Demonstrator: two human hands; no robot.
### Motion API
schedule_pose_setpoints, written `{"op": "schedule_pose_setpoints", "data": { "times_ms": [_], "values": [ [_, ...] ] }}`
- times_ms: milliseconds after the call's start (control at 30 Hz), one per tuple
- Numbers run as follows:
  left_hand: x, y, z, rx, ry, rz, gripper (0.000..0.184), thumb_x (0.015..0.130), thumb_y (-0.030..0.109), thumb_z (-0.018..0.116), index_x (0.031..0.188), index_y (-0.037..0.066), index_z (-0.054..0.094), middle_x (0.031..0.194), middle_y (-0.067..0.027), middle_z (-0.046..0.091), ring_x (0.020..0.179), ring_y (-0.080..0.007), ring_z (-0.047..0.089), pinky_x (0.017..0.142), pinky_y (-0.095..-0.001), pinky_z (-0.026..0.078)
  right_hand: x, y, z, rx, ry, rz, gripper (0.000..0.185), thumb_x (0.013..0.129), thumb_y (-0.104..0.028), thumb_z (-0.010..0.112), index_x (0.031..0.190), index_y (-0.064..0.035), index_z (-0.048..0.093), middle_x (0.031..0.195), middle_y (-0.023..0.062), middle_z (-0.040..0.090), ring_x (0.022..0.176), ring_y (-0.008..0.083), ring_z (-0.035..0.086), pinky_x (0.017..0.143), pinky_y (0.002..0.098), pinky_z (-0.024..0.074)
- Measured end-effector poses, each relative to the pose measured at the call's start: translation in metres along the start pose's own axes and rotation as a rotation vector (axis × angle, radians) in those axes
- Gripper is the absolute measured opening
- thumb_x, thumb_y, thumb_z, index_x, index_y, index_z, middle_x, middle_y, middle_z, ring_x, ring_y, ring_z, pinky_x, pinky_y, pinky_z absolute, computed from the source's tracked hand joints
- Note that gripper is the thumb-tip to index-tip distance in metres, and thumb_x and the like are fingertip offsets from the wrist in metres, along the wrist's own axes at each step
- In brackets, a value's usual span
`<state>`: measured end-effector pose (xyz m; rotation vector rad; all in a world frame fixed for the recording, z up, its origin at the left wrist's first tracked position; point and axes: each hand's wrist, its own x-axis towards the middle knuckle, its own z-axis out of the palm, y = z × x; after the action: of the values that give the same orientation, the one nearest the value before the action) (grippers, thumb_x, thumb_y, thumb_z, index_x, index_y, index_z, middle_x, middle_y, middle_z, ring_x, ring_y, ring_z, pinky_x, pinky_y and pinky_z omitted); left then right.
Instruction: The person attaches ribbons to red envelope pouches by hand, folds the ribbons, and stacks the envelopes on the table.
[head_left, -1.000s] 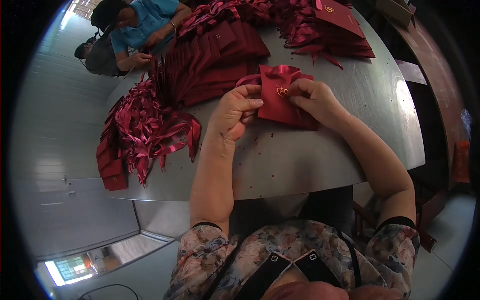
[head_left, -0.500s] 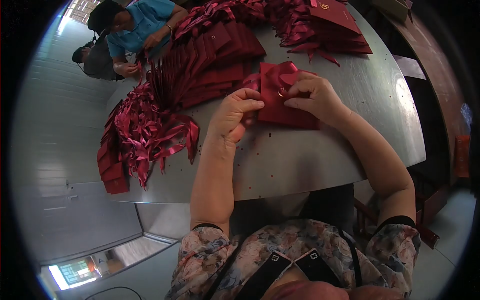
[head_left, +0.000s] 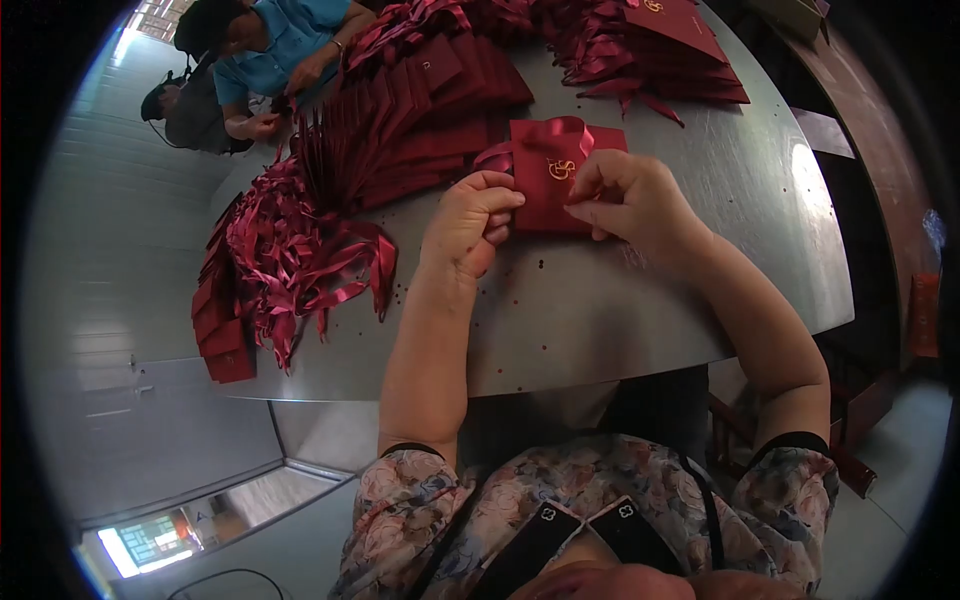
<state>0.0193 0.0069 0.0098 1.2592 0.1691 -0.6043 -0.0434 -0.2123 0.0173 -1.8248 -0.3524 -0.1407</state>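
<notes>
A dark red paper gift bag [head_left: 537,205] with a gold logo and a ribbon handle [head_left: 560,127] lies on the metal table in front of me. My left hand [head_left: 474,222] pinches its left edge between thumb and fingers. Over the bag's lower right part is my right hand [head_left: 640,200], its thumb and fingertips closed together just beside the logo. Whatever those fingertips hold is too small to make out. A ribbon end shows behind my left hand at the bag's upper left.
Rows of red bags [head_left: 400,120] fan out to the left, beside a heap of ribbon handles [head_left: 290,250]. Another bag stack [head_left: 690,50] stands at the back right. Tiny red bits dot the metal table [head_left: 620,320]. A person in a blue shirt [head_left: 290,45] works across the table.
My right fingers have moved down and off the logo, which now shows in full. The ribbon handle has gone from the right fingers and rests at the bag's top.
</notes>
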Motion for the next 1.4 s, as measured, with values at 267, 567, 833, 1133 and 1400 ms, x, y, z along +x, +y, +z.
{"op": "schedule_pose_setpoints", "data": {
  "times_ms": [267,567,833,1133,1400],
  "values": [
    [-0.002,-0.001,0.003,-0.009,0.03,0.009,0.024,0.077,-0.006,0.068,0.095,0.008,0.061,0.073,0.0026,0.057,0.055,-0.0044,0.044,0.048,-0.019,0.029,0.006,0.024,0.013,0.305,-0.093,0.441,0.012,0.089,-0.01,0.071,0.09,0.0,0.065,0.077,0.001,0.064,0.068,0.0074,0.061,0.058,0.0234,0.05],
    [-0.002,0.001,0.004,0.089,-0.158,0.043,0.029,0.076,-0.006,0.066,0.103,0.006,0.063,0.087,0.0006,0.065,0.061,-0.0034,0.049,0.048,-0.0181,0.031,0.006,0.034,0.017,0.255,-0.163,0.381,0.009,0.089,-0.007,0.07,0.094,-0.0009,0.065,0.079,0.0008,0.063,0.066,0.0075,0.058,0.061,0.0228,0.0498],
    [0.0,-0.004,0.004,0.154,-0.135,0.118,0.034,0.075,-0.007,0.066,0.106,0.006,0.063,0.094,-0.0003,0.067,0.068,-0.0021,0.054,0.052,-0.0173,0.034,0.007,0.034,0.015,0.227,-0.195,0.303,0.011,0.089,-0.009,0.069,0.091,-0.001,0.062,0.076,0.0004,0.062,0.064,0.0069,0.056,0.058,0.0239,0.0478],
    [-0.004,-0.007,0.012,0.232,0.02,0.194,0.025,0.082,0.002,0.072,0.103,0.006,0.062,0.083,0.002,0.065,0.064,-0.0032,0.056,0.051,-0.0198,0.039,0.008,0.035,0.016,0.267,-0.145,0.317,0.01,0.092,-0.01,0.064,0.092,-0.0019,0.058,0.078,0.0013,0.061,0.065,0.0083,0.057,0.058,0.0244,0.0471],
    [-0.006,-0.004,0.013,0.129,0.019,0.176,0.013,0.085,0.006,0.071,0.096,0.006,0.063,0.071,0.0022,0.062,0.055,-0.0045,0.055,0.047,-0.02,0.04,0.005,0.027,0.016,0.228,-0.046,0.256,0.011,0.09,-0.004,0.063,0.099,0.0008,0.063,0.085,0.0048,0.066,0.075,0.01,0.064,0.067,0.0243,0.0523]
  ]
}}
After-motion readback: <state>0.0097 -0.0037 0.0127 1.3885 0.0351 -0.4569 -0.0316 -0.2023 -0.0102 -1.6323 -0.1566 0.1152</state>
